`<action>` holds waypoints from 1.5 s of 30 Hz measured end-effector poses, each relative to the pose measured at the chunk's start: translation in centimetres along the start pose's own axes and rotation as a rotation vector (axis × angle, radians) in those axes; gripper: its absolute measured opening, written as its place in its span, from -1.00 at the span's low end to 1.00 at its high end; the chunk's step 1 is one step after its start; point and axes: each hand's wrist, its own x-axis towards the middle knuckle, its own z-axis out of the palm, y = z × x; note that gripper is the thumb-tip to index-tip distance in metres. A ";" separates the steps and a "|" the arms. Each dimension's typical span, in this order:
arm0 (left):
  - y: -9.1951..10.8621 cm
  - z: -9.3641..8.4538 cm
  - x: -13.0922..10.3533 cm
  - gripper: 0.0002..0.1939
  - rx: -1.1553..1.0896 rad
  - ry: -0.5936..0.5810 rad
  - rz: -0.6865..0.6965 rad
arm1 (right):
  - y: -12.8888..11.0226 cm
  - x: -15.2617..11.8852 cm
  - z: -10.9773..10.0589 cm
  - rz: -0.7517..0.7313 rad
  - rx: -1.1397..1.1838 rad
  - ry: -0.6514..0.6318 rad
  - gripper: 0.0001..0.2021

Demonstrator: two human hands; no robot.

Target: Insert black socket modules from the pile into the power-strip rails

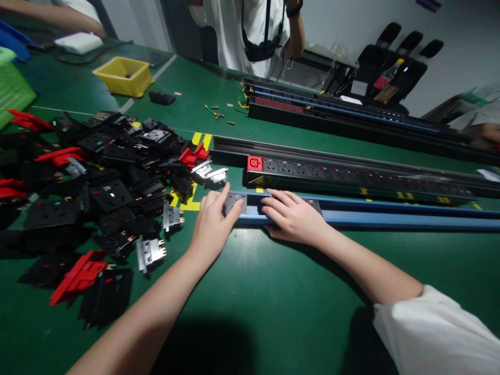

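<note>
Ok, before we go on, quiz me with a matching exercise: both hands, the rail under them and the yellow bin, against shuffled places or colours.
1. Left hand
2. Right hand
3. Rail under the hands
4. Yellow bin

A. Blue
B. Beyond the heap of loose parts
C. At the end socket module
D. Over the rail, right of that module

Pairs: 1-C, 2-D, 3-A, 4-B
</note>
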 end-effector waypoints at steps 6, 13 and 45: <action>-0.5 0.4 -0.1 -0.40 -0.212 0.031 -0.067 | 0.1 -0.4 0.2 0.104 0.108 0.115 -0.57; -0.1 0.4 -0.4 -0.66 -0.365 -0.063 -0.049 | 0.3 -0.2 -0.2 0.113 0.209 0.078 -0.25; 0.3 0.6 -0.2 -0.75 -0.400 0.068 -0.057 | 0.4 0.5 -1.4 0.085 0.232 -0.098 -0.33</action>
